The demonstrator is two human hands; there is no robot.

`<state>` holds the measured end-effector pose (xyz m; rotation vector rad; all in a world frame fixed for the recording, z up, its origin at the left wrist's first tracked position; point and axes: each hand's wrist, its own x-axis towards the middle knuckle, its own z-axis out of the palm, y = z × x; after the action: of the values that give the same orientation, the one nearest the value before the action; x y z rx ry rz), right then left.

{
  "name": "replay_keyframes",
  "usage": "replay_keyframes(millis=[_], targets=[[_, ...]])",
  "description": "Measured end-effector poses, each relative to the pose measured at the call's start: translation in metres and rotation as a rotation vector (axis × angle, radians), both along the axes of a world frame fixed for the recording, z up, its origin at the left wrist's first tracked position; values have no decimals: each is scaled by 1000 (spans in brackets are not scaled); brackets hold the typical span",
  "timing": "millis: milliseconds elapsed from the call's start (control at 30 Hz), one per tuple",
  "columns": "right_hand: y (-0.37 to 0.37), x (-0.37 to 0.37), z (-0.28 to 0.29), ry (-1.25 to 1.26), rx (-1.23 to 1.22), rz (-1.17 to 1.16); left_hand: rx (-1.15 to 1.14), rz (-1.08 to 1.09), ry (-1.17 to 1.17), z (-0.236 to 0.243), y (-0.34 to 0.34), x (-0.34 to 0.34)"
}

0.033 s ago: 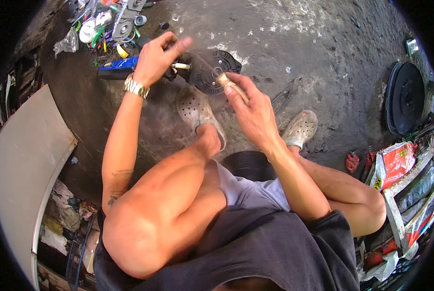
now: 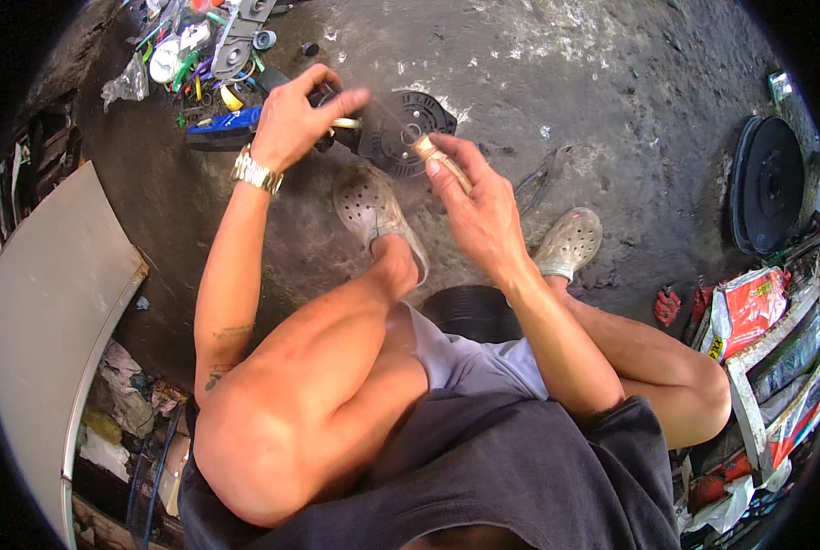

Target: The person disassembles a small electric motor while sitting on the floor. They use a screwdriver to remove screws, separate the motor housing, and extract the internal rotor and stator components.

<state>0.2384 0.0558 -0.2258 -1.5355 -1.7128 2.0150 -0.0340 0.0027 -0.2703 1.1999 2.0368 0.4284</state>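
My right hand (image 2: 480, 203) is closed round a pale wooden-handled tool (image 2: 425, 147). From its handle a thin, blurred metal shaft reaches up and left toward my left hand (image 2: 292, 117). That hand, with a gold-coloured watch on its wrist, has its fingers curled over a dark part, and the thumb stretches out to the right. What the fingers grip is mostly hidden. Just under the thumb shows a short cream-coloured rod (image 2: 346, 123). Below and between both hands lies a round black slotted part (image 2: 399, 136) on the ground. Beside my left wrist is a blue and black object (image 2: 225, 126).
Assorted small parts and plastic bits (image 2: 190, 50) lie at the far left. A large pale panel (image 2: 52, 321) stands on the left. Black round discs (image 2: 767, 183) lean at the right, above a rack with red packages (image 2: 747, 307). My clog-type shoes (image 2: 366, 203) flank the work.
Both hands have shifted very slightly; the left thumb sits a little lower and further right. The grip on the wooden-handled tool is unchanged.
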Motion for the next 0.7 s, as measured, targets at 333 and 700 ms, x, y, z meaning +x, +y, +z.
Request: replay_keyframes(millis=[333, 700], targets=[[4, 9, -16, 19, -15, -20, 84, -107, 173, 15, -4, 28], [15, 8, 1, 10, 41, 120, 216, 88, 144, 4, -28, 42]])
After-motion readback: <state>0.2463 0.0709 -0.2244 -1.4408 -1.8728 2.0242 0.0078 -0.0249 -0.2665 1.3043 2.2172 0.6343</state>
